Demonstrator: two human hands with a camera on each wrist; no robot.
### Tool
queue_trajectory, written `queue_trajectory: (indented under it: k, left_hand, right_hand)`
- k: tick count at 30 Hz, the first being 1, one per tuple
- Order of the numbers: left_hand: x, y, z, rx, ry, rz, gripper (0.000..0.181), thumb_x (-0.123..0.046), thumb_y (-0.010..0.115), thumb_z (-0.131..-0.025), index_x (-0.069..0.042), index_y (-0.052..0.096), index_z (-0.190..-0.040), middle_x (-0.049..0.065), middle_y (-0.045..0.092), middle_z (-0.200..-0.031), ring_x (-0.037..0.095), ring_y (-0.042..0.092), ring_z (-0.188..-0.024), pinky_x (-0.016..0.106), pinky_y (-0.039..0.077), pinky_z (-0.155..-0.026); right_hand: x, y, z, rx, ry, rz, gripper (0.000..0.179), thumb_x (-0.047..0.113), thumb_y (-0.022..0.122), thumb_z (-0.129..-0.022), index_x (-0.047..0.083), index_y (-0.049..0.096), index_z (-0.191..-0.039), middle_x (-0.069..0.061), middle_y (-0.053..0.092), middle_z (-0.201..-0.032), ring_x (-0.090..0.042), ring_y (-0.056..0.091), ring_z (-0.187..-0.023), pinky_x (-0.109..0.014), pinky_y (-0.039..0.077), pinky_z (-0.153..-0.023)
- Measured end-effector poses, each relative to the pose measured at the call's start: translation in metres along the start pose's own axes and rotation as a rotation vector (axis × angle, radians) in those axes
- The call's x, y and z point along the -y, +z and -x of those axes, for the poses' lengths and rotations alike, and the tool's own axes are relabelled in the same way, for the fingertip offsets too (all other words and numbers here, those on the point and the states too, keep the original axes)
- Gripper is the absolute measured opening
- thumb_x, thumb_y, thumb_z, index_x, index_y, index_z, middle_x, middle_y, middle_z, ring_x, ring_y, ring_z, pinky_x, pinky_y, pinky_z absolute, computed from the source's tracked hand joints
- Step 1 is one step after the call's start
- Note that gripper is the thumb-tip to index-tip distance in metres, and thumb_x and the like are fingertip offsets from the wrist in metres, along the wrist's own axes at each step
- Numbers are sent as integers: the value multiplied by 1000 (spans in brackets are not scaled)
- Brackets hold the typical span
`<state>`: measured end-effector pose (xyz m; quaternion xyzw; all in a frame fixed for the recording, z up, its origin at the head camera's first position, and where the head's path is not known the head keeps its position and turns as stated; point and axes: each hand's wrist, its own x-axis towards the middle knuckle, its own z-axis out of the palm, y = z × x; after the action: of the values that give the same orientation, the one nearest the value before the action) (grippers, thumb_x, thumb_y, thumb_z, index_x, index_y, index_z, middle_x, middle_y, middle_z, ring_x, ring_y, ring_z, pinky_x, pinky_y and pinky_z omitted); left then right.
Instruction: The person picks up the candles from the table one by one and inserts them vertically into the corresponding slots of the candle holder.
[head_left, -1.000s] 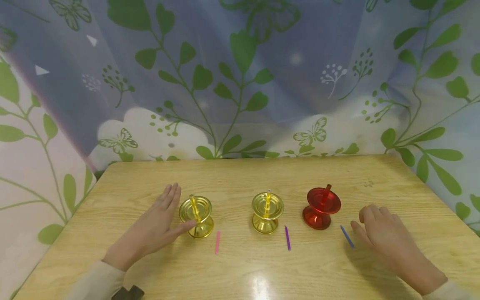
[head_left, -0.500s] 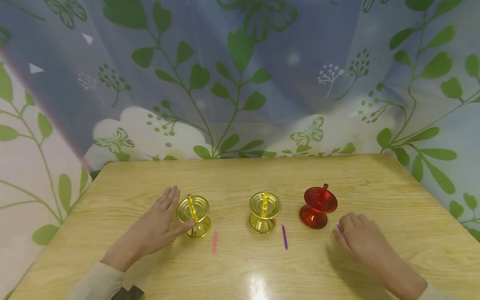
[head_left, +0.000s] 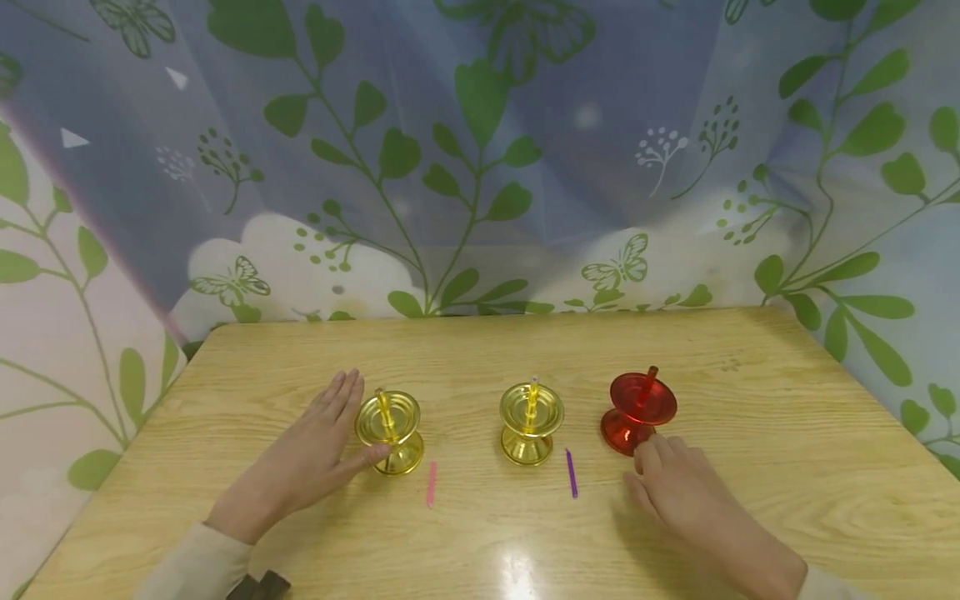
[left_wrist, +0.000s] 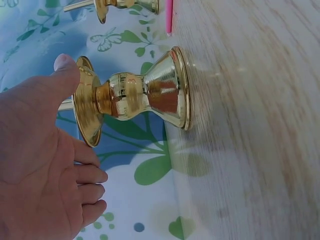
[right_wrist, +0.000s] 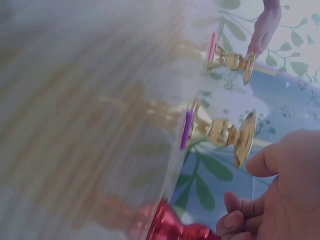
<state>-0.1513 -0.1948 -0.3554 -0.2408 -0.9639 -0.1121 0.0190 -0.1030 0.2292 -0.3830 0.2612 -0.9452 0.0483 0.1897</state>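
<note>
Three candle holders stand in a row on the table: a gold one at left (head_left: pixel 401 451), a gold one in the middle (head_left: pixel 528 447), and a red one (head_left: pixel 624 431) at right. My left hand (head_left: pixel 300 454) is beside the left holder with its fingers straight. In the left wrist view, its thumb overlaps the dish rim. My right hand (head_left: pixel 693 492), fingers loosely curled and thumb apart, is just in front of the red holder; I see nothing held in the right wrist view. A pink stick (head_left: pixel 432 483) and a purple stick (head_left: pixel 572 473), both like thin candles, lie on the table.
The light wooden table (head_left: pixel 465 350) runs back to a hanging cloth (head_left: pixel 570 192) printed with leaves and butterflies. Each holder has an upright peg rising from its dish. A dark wrist strap (head_left: pixel 258 585) shows at the left sleeve.
My right hand has moved left toward the red holder, passing over the blue stick, which is now hidden from view. The left hand stays beside its holder. The head view has shifted slightly.
</note>
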Motion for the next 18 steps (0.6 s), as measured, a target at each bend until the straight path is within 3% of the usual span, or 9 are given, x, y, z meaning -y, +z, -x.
queue_trajectory:
  k: [4,11,18]
  left_hand:
    - [0,-1,0,4,7,-7,94,-61,42,-96,12,16,-149,26,9,-157,42,9,-145,55,17,-115]
    - [2,-2,-2,17,45,0,91,-59,42,-96,8,16,-150,23,9,-158,39,8,-146,54,16,-116]
    - [3,-2,-2,26,61,11,89,-57,44,-97,8,16,-150,23,9,-158,39,9,-145,53,17,-115]
  right_hand:
    - [11,1,-6,53,5,-20,22,17,63,-88,14,43,-80,6,32,-77,-14,35,-72,-27,30,-62]
    - [24,3,-15,29,-58,-24,18,17,61,-89,12,45,-81,6,33,-77,-12,33,-70,-25,30,-61]
    - [35,0,-22,79,-42,-69,20,16,61,-91,12,45,-81,6,33,-77,-13,33,-71,-25,30,-61]
